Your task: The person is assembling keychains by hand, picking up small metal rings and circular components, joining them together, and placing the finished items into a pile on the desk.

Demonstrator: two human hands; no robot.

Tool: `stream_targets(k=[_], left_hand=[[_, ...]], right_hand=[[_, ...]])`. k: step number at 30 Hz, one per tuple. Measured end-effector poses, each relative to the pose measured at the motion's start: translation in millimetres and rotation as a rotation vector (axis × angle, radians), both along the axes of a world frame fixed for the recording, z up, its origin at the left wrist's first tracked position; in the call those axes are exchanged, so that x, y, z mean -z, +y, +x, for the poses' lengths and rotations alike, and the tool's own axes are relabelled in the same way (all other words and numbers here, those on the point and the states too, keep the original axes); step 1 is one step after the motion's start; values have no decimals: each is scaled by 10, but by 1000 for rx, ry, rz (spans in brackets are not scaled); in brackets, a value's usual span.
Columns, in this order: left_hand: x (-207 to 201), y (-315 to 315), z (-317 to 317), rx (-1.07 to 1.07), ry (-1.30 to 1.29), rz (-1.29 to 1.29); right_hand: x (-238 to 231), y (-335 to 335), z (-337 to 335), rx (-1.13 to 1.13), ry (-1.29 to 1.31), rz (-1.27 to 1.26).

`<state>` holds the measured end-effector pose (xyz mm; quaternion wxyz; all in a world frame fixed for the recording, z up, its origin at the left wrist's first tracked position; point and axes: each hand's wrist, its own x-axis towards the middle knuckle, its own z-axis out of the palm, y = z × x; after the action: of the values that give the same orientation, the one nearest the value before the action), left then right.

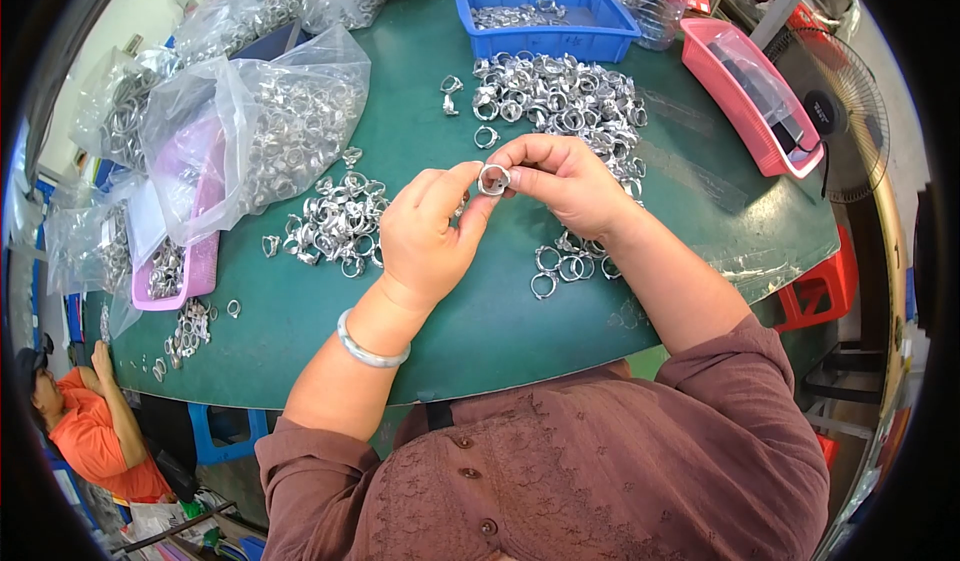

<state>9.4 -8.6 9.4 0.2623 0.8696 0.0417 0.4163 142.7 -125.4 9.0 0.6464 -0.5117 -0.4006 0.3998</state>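
Observation:
Over the middle of the green table, a silver metal ring (493, 180) is pinched between my two hands. My left hand (430, 229) grips its left side with thumb and fingers; a pale bangle circles that wrist. Thumb and forefinger of my right hand (572, 183) close on the ring's right side. Just left of my left hand lies a heap of similar rings (340, 219). Beyond my right hand spreads a larger pile of rings (560, 101), partly hidden by that hand and forearm. Several loose rings (565, 266) lie below my right wrist.
Clear plastic bags of rings (290, 121) crowd the left side, around a pink-purple basket (205, 271). A blue tray (545, 41) holds rings at the back. At right stand a pink basket (735, 101) and a fan (845, 111). A person in orange (95, 441) sits at far left.

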Motion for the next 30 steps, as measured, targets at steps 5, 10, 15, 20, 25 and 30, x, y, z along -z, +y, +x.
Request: stream_targets(k=[5, 10, 15, 20, 25, 30], left_hand=[[-20, -27, 6, 17, -23, 45], [-26, -15, 24, 42, -77, 62], [-33, 141, -11, -58, 141, 78], [53, 363, -105, -239, 505, 305], [21, 400, -107, -302, 634, 384], [17, 413, -121, -304, 685, 415]], right_hand=[[4, -4, -8, -23, -27, 51], [5, -10, -11, 3, -81, 24], [-57, 25, 40, 125, -243, -97], [-311, 339, 296, 148, -997, -243], [-296, 989, 603, 110, -1442, -403], [-114, 1351, 644, 45, -1566, -572]])
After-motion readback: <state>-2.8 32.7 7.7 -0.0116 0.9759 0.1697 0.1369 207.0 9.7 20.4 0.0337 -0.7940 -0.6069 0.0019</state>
